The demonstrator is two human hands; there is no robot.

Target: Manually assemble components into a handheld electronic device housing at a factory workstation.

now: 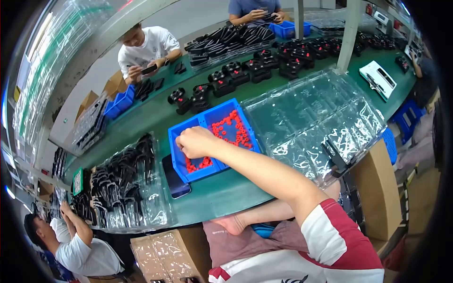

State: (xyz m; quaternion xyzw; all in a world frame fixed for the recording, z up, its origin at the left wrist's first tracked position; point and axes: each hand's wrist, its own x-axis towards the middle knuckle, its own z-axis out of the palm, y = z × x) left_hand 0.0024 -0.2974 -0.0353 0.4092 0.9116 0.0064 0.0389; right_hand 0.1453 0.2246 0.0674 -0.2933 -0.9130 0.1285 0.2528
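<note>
My right hand (196, 142) reaches over the left compartment of a two-part blue bin (189, 176), its fingers curled downward and closed. Whatever is in the fingers, if anything, is hidden beneath the hand. Small red ring-shaped pieces (202, 163) lie in that compartment below my wrist. More red pieces (230, 128) are scattered in the right compartment, beyond my forearm. I cannot see my left hand anywhere.
Left of the bin lie a dark phone (173, 178) and clear trays of black curved parts (123, 181). Rightward, a clear plastic tray (302, 111) has a black bracket (336, 159) at its near edge. Black assemblies (234, 70) line the green bench. Co-workers sit around it.
</note>
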